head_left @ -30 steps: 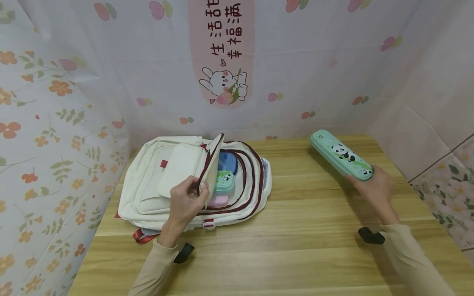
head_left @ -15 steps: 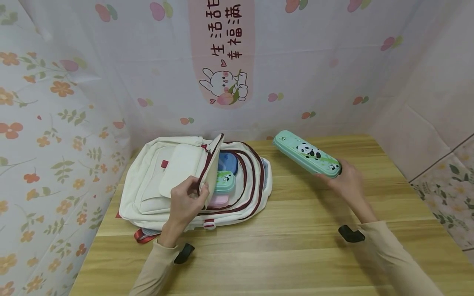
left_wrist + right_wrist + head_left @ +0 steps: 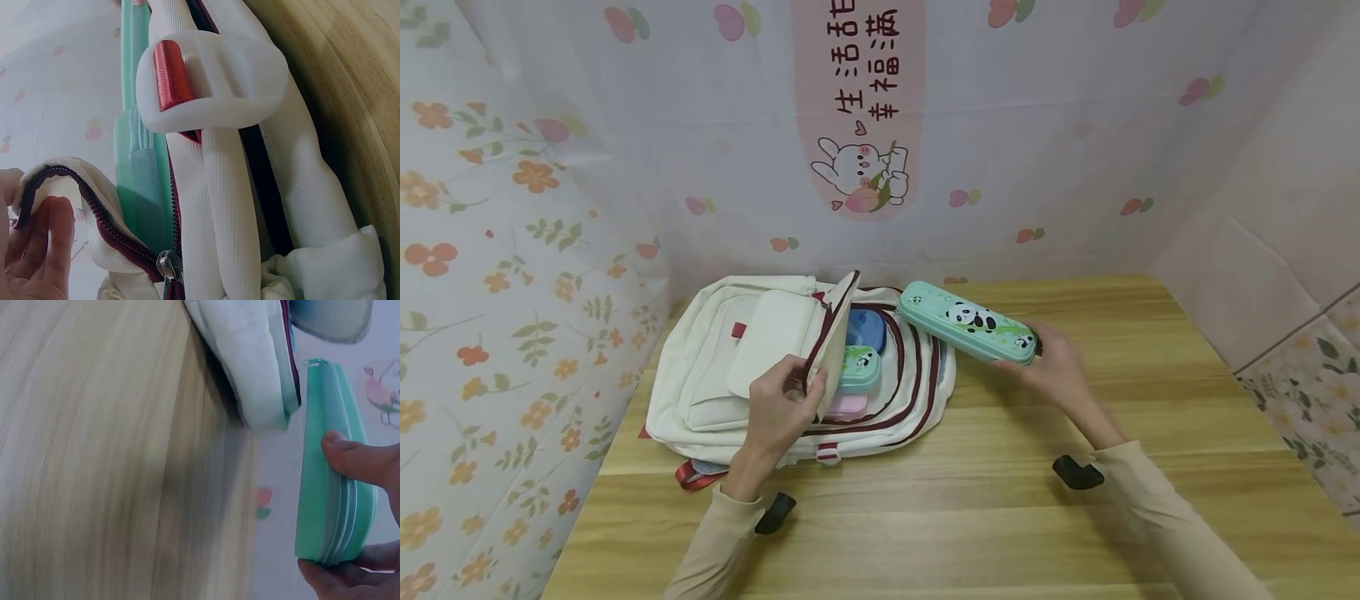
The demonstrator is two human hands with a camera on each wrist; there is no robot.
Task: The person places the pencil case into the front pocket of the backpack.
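A cream backpack (image 3: 707, 367) with dark red zips lies on the table at left. My left hand (image 3: 775, 408) pinches the edge of its front pocket flap (image 3: 833, 337) and holds it raised. In the left wrist view, fingers (image 3: 59, 237) curl under the flap's zipped edge. Inside the pocket are a blue rounded case (image 3: 867, 328), a small green panda case (image 3: 861, 371) and a pink item (image 3: 848, 406), partly hidden by the flap. My right hand (image 3: 1063, 375) grips a mint-green panda pencil case (image 3: 966, 323) by its right end, tilted, its far end over the backpack's right edge.
The wooden table (image 3: 955, 525) extends in front and to the right. A white printed cloth (image 3: 1000, 150) hangs behind it, and a floral sheet (image 3: 512, 333) hangs at left. A white strap buckle (image 3: 827, 452) lies at the backpack's near side.
My right hand has carried the mint-green pencil case leftward from the table's right side to the backpack. My left hand stays on the flap.
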